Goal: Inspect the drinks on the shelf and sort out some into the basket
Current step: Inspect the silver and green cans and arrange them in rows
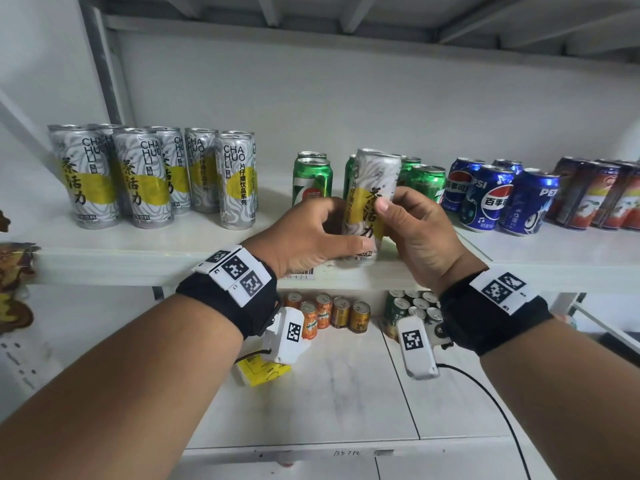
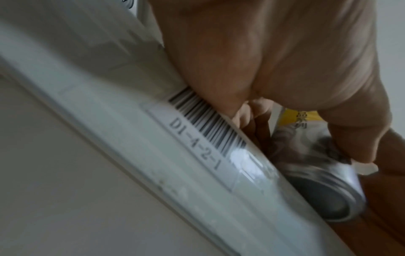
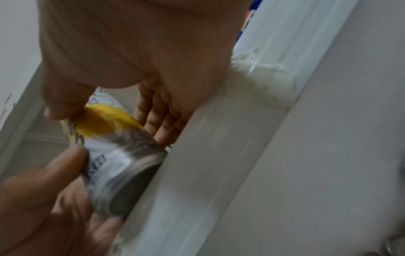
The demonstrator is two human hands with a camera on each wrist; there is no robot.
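1. Cha Huo Li tea can [image 1: 372,202], tall, silver and yellow, held tilted over the front edge of the white shelf [image 1: 138,258], top leaning right, base at the lip.
2. Left hand [image 1: 311,233] wrapped around the lower part, thumb lying across the front near the base; fingers curled behind.
3. Right hand [image 1: 419,233] clamped on the middle, thumb pressed to the yellow band, fingers curled round the back.
4. Wrist views: can's grey underside [image 2: 326,195] just beside the shelf lip, barcode label [image 2: 197,128] reading D1-4-2-1.
5. Same-brand tall cans [image 1: 149,174] grouped upright at left.
6. Green 7UP cans [image 1: 313,178] behind the hands; blue Pepsi cans [image 1: 491,195] right; red cans [image 1: 595,199] far right.
7. Lower shelf: small orange cans [image 1: 317,320], green cans [image 1: 401,306].
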